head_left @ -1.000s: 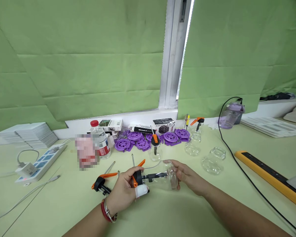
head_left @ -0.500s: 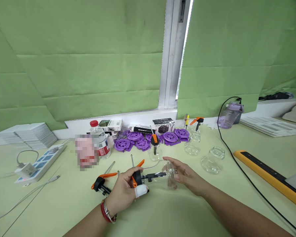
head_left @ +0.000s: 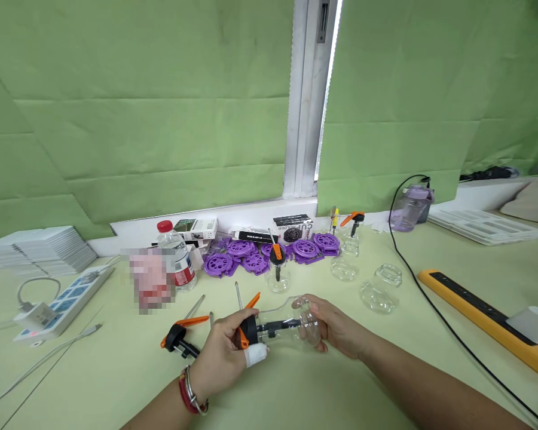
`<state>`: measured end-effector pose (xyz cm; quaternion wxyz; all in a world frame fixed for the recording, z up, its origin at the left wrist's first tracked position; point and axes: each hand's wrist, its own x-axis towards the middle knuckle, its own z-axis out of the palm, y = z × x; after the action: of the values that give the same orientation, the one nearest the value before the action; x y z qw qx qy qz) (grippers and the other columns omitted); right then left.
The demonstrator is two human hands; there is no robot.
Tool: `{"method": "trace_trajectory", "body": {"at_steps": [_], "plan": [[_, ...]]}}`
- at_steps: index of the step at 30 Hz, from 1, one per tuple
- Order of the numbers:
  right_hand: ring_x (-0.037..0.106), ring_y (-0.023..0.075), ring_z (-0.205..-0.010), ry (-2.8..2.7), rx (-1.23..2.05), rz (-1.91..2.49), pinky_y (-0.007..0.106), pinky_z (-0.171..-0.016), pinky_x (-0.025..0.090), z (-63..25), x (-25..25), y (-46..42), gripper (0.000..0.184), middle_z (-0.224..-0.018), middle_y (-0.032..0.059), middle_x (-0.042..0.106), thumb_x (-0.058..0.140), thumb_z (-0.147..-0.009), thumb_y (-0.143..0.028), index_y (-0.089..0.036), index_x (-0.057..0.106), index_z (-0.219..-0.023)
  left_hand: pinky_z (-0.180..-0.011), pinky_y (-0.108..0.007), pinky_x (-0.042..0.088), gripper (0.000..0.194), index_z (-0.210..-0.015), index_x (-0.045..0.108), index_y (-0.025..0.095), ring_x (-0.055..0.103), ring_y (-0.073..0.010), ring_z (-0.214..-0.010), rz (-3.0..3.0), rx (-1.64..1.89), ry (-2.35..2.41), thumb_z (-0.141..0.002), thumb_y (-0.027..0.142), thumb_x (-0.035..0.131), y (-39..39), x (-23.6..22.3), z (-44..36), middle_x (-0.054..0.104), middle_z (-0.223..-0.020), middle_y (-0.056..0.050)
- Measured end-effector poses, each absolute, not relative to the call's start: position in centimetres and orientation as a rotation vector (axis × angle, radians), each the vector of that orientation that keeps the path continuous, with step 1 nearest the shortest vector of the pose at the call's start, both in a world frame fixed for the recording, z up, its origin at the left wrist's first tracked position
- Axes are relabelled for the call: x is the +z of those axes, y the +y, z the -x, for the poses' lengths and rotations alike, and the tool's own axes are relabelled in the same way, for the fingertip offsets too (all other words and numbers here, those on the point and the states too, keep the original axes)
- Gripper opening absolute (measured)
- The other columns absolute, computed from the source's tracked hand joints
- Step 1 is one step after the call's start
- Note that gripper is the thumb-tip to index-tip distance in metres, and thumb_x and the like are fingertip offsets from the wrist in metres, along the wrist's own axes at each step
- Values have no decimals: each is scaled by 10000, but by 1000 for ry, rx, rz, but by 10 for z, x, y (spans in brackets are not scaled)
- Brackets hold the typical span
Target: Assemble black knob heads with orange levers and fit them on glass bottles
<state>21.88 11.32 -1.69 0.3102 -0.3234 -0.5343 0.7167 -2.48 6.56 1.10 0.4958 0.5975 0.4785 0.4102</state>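
Observation:
My left hand (head_left: 224, 352), with a bandaged thumb and red bracelets, grips the black and orange pump head (head_left: 247, 328) at the neck of a small clear glass bottle (head_left: 296, 327) lying on its side. My right hand (head_left: 336, 328) wraps around the bottle's base end. Both hands hold it just above the pale green table (head_left: 296, 394). Another black pump head with an orange lever (head_left: 179, 335) lies just left of my left hand.
Further back stand clear bottles (head_left: 381, 291), one with a pump (head_left: 278, 269), purple plastic discs (head_left: 246, 258), small boxes, a water bottle (head_left: 174, 263) and a blurred pink item. A power strip (head_left: 58, 301) lies left, a yellow bar (head_left: 488, 319) and black cable right.
My right hand opened off the bottle half a second ago and has closed around its base again. The view has shifted slightly left.

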Motion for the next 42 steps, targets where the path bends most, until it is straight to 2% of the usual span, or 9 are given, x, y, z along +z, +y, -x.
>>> {"method": "trace_trajectory", "body": {"at_steps": [8, 15, 19, 22, 25, 30, 35, 38, 42], "plan": [[421, 77, -405, -1349, 1975, 877, 176, -379, 306, -217, -21, 113, 452, -658, 14, 616, 413, -834, -597, -202, 458, -1047, -727, -286, 506, 544, -1078, 609, 141, 597, -194, -787, -1555, 979, 1181, -588, 299, 784, 66, 10, 27, 662, -984, -113], [509, 105, -461, -1419, 1948, 943, 196, -402, 342, -219, -16, 116, 529, -720, 47, 629, 334, -871, -589, -180, 437, -1191, -644, -249, 477, 491, -1088, 589, 139, 548, -152, -703, -1663, 966, 1209, -653, 316, 731, 68, 4, 31, 625, -852, -57], [603, 198, -893, -1788, 1452, 968, 304, -644, 496, -224, -2, 114, 555, -1212, 119, 521, 429, -876, -506, -304, 308, -1379, -573, -231, 450, 412, -1053, 603, 170, 519, -131, -623, -1814, 935, 1251, -682, 320, 702, 68, 10, 34, 595, -752, -17], [384, 292, -1242, -2153, 1066, 880, 417, -933, 414, -224, -1, 109, 668, -1457, 72, 260, 606, -776, -481, -357, 345, -1378, -662, -269, 473, 418, -1079, 614, 204, 567, -172, -712, -2014, 956, 1296, -684, 313, 695, 64, 13, 34, 632, -845, -44], [345, 340, -1265, -2345, 904, 866, 472, -1007, 343, -217, -12, 104, 868, -1446, 78, 275, 763, -610, -435, -351, 361, -1375, -739, -294, 477, 533, -1237, 531, 248, 587, -201, -817, -2175, 934, 1245, -725, 317, 661, 58, 12, 32, 634, -974, -74], [439, 271, -1178, -2089, 698, 873, 391, -971, 396, -215, -29, 115, 683, -1339, 101, 364, 696, -662, -262, -287, 432, -1291, -691, -273, 477, 677, -1417, 248, 252, 560, -143, -701, -2165, 1012, 1204, -813, 283, 554, 61, 21, 39, 581, -893, -37], [489, 240, -1093, -1694, 721, 1096, 416, -956, 396, -232, -40, 150, 703, -1303, 118, 411, 666, -728, -364, -253, 306, -1321, -660, -292, 454, 385, -1146, 522, 160, 562, -175, -729, -1985, 1008, 1697, -847, 398, 469, 86, 42, 72, 588, -834, -50], [452, 258, -1151, -1613, 860, 1211, 445, -988, 358, -240, -47, 167, 649, -1283, 115, 461, 630, -754, -454, -227, 365, -1302, -635, -310, 440, 419, -1054, 575, 148, 572, -199, -699, -2011, 625, 1753, -838, 480, 437, 92, 51, 91, 606, -794, -56], [421, 266, -1210, -1625, 922, 1235, 465, -1027, 309, -245, -57, 179, 670, -1315, 100, 463, 606, -767, -492, -227, 369, -1336, -675, -309, 448, 606, -1181, 558, 188, 604, -247, -814, -2044, 269, 1577, -692, 544, 597, 84, 53, 100, 635, -941, -83]]}}
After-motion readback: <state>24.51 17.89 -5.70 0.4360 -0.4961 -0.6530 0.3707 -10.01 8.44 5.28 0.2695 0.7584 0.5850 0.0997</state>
